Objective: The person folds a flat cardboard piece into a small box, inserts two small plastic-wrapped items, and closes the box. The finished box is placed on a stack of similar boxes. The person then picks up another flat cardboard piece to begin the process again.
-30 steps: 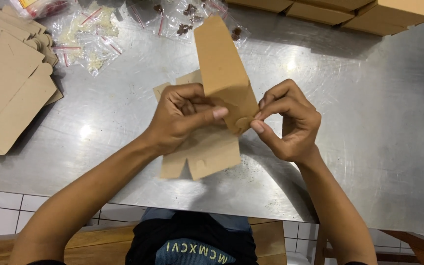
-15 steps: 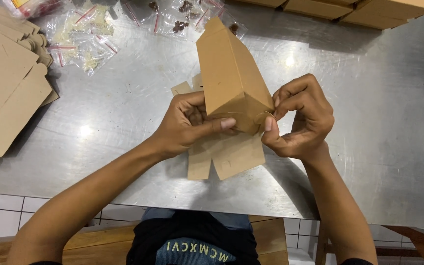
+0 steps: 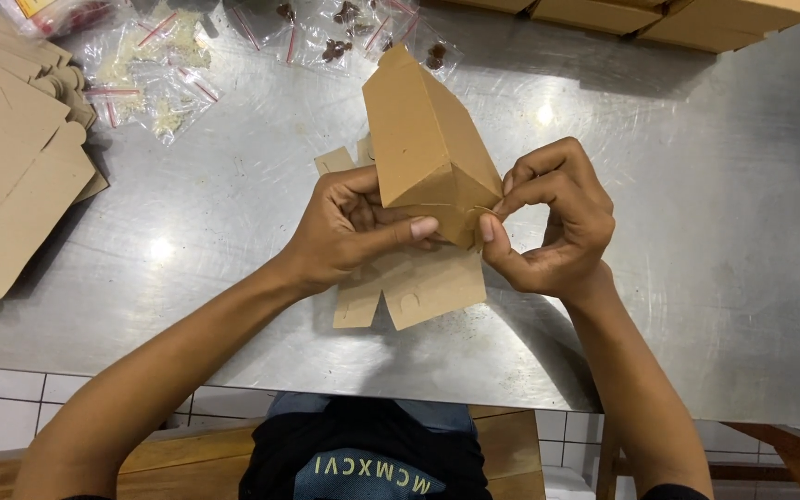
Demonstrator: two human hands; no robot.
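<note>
My left hand [image 3: 349, 231] grips the brown carton [image 3: 428, 148], now lifted nearer me. My right hand [image 3: 548, 222] has pinched its end flap [image 3: 469, 218] inward, nearly closed.

One folded carton [image 3: 428, 148], two hands [image 3: 349, 231].

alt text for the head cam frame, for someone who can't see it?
Two bare hands hold a partly folded brown cardboard box above a steel table: the left hand grips its side while the right hand pinches a flap at its near end. A flat box blank lies beneath, a stack of flat blanks sits at left, and small clear zip bags lie beyond.
</note>
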